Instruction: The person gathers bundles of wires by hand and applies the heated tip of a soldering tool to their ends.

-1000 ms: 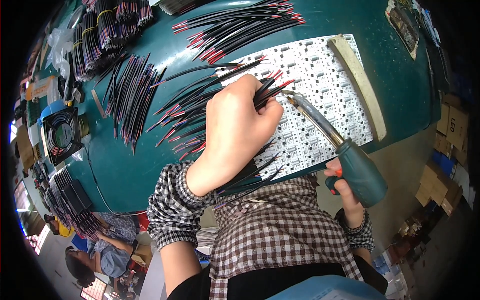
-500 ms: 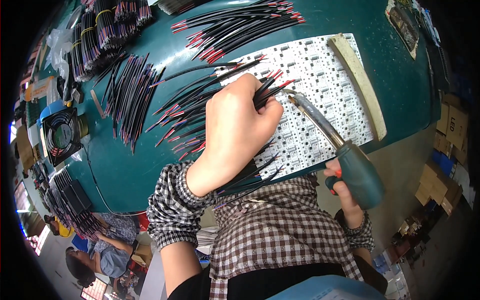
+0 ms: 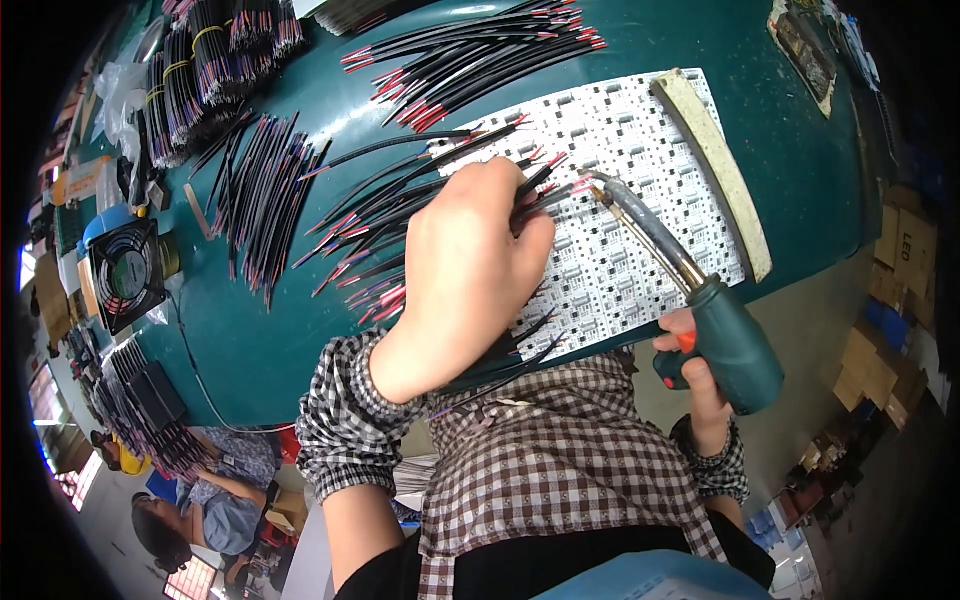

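Observation:
My left hand (image 3: pixel 472 265) is closed around black cables (image 3: pixel 540 180) with red and white wire ends, held over a white sheet of circuit boards (image 3: pixel 640 240). One cable's red end (image 3: pixel 580 187) reaches out past the fingers over the boards. My right hand (image 3: pixel 695 365) grips the dark green pistol handle of a soldering gun (image 3: pixel 735 345). Its bent metal tip (image 3: pixel 594 180) is at that red wire end; whether it touches the wire or the board I cannot tell. More black cables (image 3: pixel 375 225) lie fanned out beneath and left of my left hand.
A pale curved bar (image 3: pixel 715 175) lies across the boards' right side. Loose black cables (image 3: pixel 480 60) lie at the back, another pile (image 3: pixel 265 195) at the left. Banded cable bundles (image 3: pixel 190 85) and a small fan (image 3: pixel 125 270) stand further left. Another person (image 3: pixel 215 520) works at lower left.
The soldering gun has shifted slightly right in my right hand. My left hand has moved a little left and down, and a single red-ended cable now extends to the gun's tip.

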The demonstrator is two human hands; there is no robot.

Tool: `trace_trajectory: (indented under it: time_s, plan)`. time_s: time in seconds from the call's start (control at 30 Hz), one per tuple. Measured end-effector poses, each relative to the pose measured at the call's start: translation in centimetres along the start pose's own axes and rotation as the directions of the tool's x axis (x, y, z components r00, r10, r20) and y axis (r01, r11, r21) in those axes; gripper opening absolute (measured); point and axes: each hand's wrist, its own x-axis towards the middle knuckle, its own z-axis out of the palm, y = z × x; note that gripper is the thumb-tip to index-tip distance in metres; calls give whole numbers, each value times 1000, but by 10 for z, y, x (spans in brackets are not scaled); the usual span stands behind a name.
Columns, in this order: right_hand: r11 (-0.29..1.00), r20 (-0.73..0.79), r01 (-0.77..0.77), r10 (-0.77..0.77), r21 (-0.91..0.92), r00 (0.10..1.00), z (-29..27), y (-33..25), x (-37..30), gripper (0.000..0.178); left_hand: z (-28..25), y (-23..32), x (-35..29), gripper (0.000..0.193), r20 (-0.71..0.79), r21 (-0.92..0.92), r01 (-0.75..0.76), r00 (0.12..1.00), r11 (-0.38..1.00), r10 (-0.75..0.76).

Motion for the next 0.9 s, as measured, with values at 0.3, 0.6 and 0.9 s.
trace_trajectory:
  time_s: [0.3,0.6,0.9]
  plan:
    - [1000,52,-8,8,-9,999,3,-1,4,86,12,-9,-3,23,-121,-52,21,992,998,-27]
    - [993,72,76,-70,-92,995,3,4,6,80,17,-8,-7,25,-152,19,-16,988,1000,19]
    - [984,95,122,-110,-129,989,2,6,7,76,8,-1,2,18,-80,-53,108,991,993,-112]
